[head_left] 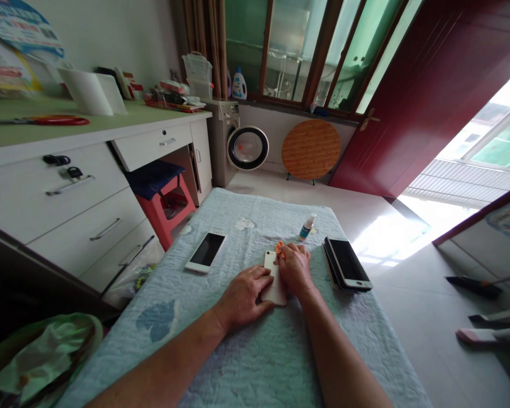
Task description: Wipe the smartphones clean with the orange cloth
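Observation:
A white phone lies back side up on the light blue quilted cloth. Its left edge is gripped by my left hand, with the thumb near the bottom end. My right hand presses an orange cloth against the phone's upper right part, fingers closed on it. Farther left, another white phone rests with its dark screen up. A small spray bottle with a white cap stands beyond my right hand. To the right is a stack of phones.
A white desk with drawers runs along the left, with a red stool beneath it. At the lower left is a lined bin. A washing machine with its door open, a round wooden board and a red door stand behind.

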Motion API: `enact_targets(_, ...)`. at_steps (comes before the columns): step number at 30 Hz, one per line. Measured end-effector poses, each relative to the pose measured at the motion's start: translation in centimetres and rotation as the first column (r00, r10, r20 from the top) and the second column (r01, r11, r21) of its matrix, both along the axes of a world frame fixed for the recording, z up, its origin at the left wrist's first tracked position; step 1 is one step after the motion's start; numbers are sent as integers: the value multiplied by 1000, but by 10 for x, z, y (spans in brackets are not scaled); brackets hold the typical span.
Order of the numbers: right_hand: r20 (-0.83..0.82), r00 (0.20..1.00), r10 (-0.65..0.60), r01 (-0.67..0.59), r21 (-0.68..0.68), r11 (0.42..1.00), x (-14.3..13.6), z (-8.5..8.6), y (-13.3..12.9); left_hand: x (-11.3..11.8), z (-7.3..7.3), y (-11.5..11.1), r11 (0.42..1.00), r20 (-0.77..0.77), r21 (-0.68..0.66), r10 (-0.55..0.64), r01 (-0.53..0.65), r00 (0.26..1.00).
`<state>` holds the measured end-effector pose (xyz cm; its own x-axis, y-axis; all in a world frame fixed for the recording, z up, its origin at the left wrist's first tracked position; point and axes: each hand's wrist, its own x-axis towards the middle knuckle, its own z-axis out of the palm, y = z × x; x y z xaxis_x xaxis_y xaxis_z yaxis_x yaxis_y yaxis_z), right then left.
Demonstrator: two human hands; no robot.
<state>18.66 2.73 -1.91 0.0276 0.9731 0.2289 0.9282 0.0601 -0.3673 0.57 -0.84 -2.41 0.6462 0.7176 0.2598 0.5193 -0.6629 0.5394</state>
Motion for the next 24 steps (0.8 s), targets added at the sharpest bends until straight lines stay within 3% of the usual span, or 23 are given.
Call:
enact_targets(8, -54, 981, 186, -184, 34, 982, -13, -9, 4, -1, 5, -3, 999, 46, -26, -24, 25, 999)
enact_targets(15, -31, 969, 243, -242, 51, 969, -16, -17, 6, -1, 8, -7, 1000, 22, -9, 12, -12, 1000)
enact_targets(19, -38, 961, 275, -274, 18, 962, -18, -12, 2, 0, 9, -10, 999, 24, 5, 40, -40, 999)
enact_targets(24, -96, 912, 398, -404, -48, 914, -16, -3, -5, 2, 6, -11, 999, 53, 13, 52, -52, 997)
